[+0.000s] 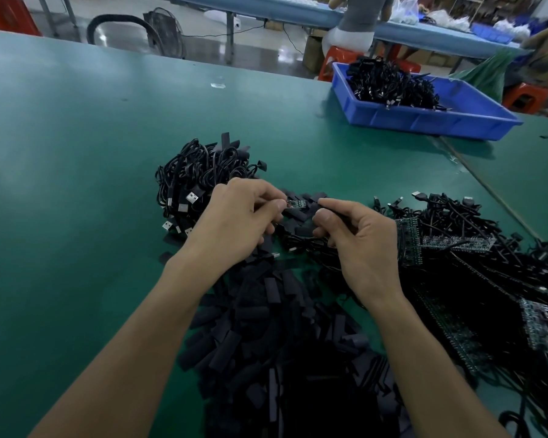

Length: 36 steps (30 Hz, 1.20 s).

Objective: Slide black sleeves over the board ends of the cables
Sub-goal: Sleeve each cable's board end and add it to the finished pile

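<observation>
Green table (76,184); board end (296,204) pinched by left hand (238,216), black sleeve (329,209) by right hand (358,245).

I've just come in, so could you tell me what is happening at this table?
A person is sleeving cable boards. The left hand pinches a small circuit board, the right hand holds what looks like a black sleeve at its free end, not yet over it. Loose sleeves lie heaped nearest the camera.

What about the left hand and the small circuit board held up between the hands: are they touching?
Touching. The head view shows the left hand pinching the circuit board by its left end between thumb and forefinger, with no gap visible.
</observation>
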Tool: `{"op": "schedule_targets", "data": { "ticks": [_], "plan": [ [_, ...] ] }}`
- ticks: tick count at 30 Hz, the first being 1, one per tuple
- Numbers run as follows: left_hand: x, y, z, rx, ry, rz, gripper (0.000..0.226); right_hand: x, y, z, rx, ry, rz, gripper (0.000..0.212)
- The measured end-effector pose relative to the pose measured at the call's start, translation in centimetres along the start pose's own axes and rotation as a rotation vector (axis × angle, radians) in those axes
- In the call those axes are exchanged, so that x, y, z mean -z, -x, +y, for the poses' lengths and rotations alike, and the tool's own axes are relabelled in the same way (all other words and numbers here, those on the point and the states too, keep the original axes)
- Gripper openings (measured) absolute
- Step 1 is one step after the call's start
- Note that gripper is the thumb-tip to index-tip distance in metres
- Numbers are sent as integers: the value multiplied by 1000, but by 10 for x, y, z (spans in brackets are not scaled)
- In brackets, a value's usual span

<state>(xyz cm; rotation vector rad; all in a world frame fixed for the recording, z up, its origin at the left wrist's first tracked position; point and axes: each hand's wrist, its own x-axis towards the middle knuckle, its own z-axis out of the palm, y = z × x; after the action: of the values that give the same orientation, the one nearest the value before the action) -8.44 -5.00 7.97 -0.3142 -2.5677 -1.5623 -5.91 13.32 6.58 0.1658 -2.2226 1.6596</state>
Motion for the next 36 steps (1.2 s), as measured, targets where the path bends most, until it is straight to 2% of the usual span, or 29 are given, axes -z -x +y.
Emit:
{"op": "schedule_targets", "data": {
  "ticks": [14, 18, 30, 36],
  "plan": [
    [-1, 2, 2, -27, 54, -14, 13, -3, 0, 2, 48, 58, 55, 15],
    [-3, 2, 2, -32, 65, -26, 17, -3, -1, 3, 48, 82, 49, 22],
    [0, -1, -4, -41, 96, -80, 15, 5, -6, -1, 7, 60, -57, 25],
    [1, -3, -5, -30, 159, -117, 19, 11, -8, -1, -6, 71, -163, 25]
  ]
}}
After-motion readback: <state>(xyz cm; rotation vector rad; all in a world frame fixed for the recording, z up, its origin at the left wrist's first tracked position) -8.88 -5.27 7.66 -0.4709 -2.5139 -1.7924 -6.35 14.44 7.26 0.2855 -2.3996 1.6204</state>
